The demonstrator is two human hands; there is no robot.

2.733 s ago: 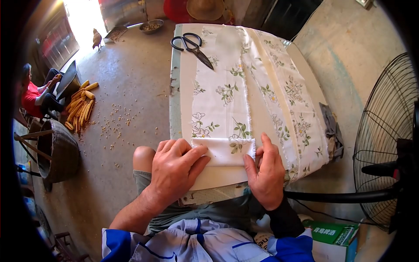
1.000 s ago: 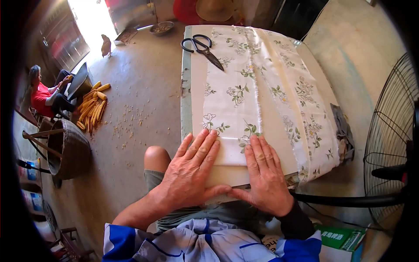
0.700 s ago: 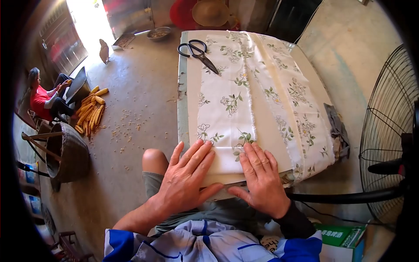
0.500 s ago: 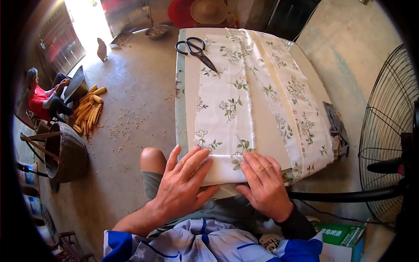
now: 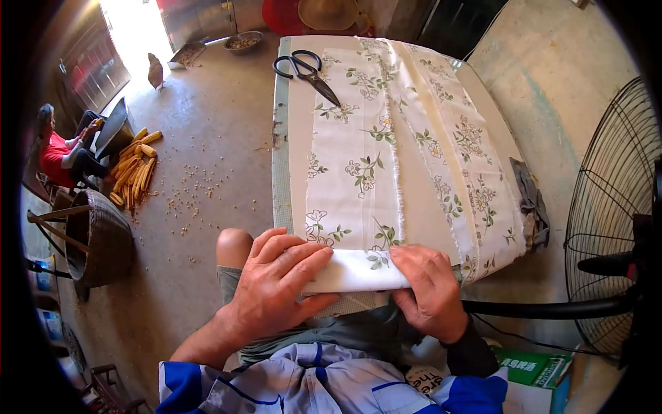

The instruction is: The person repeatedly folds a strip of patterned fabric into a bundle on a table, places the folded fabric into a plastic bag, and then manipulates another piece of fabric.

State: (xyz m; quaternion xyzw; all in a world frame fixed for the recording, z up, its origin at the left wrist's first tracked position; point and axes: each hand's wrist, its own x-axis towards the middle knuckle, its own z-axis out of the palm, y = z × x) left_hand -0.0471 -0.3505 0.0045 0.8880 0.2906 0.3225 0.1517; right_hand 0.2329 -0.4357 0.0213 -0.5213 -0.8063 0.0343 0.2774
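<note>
A long white floral cloth strip [image 5: 352, 159] lies on the board-topped table [image 5: 427, 207], its near end folded over into a white band [image 5: 362, 270]. At the left end of this fold, my left hand [image 5: 276, 279] has its fingers bent over the cloth. My right hand [image 5: 429, 286] grips the right end, fingers on top and thumb below at the table's near edge. Black-handled scissors [image 5: 308, 74] rest near the far left corner. A wider floral cloth [image 5: 462, 138] lies along the right side.
A wire fan [image 5: 610, 228] stands at the right, its black pole near my right wrist. Grey cloth [image 5: 529, 203] hangs off the table's right edge. On the left are a basket [image 5: 100, 241], corn cobs [image 5: 134, 172] and a seated person [image 5: 62, 152] in red.
Both hands have gone from lying flat on the fold to curling round its ends. The folded end has come nearer to me, to the table's near edge.
</note>
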